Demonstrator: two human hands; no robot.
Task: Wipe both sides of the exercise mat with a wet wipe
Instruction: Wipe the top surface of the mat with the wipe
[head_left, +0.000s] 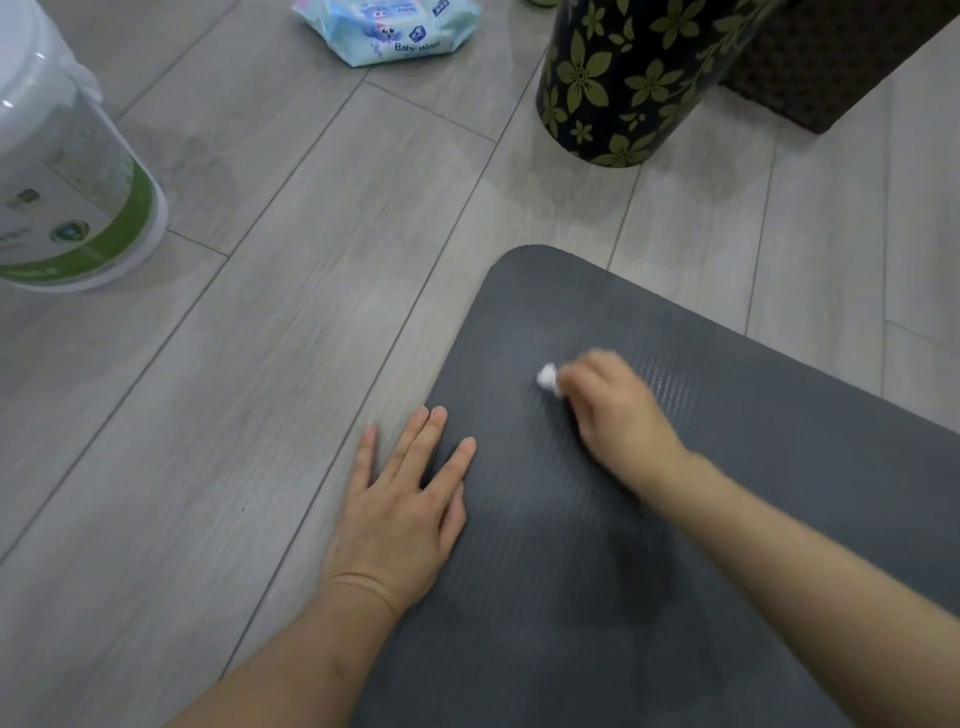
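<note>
One mat corner, bare floor around

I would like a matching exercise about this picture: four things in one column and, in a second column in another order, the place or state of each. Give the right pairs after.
Things:
1. left hand
2. wet wipe
3. baby wipes pack
4. flowered black container

Places or states:
A. lies on the floor at the top of the view
B. stands on the floor beyond the mat's rounded corner
C. rests flat, fingers straight, over the left edge of the exercise mat
D. bunched in the grip of the right hand, on the mat

Pairs: 1-C, 2-D, 3-A, 4-B
</note>
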